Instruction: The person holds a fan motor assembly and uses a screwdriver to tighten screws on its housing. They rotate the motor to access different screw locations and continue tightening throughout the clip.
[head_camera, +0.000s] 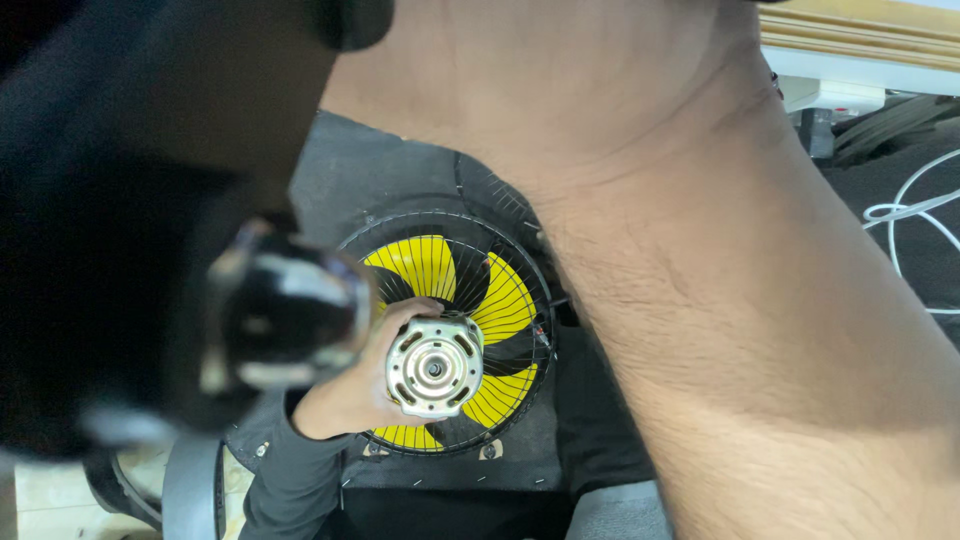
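1. Your left hand (345, 395) is closed round the motor (433, 367). The fingers wrap over its top and the palm presses its left side. The round metal end, with the shaft hole in the middle, faces up at you.
2. The motor hangs just above the fan (505, 300), over the lower left part of the wire guard. I can't tell whether it touches the guard or floats free of it.
3. The grip is one-handed and on the side of the casing only. If it slackens, the motor could drop onto the guard wires and the yellow blades under them.
4. A dark, blurred thing with a shiny face (285, 320) sits close to your view, just left of the motor. It hides your knuckles, and I can't make out what it is. It could knock the motor.
5. Your right forearm (720, 330) crosses the whole right side, very near the camera. Of the right hand (520, 70) only the back shows at the top edge. The fingers are hidden, so I can't tell whether it is spread or holding anything.
6. That arm blocks the right side of the fan and the mat (350, 170) beyond it. You may misjudge anything there.
7. The fan lies flat near the middle of the dark mat. A white cable (915, 215) loops by the mat's right edge, well apart from the motor. It could snag a sweeping arm.
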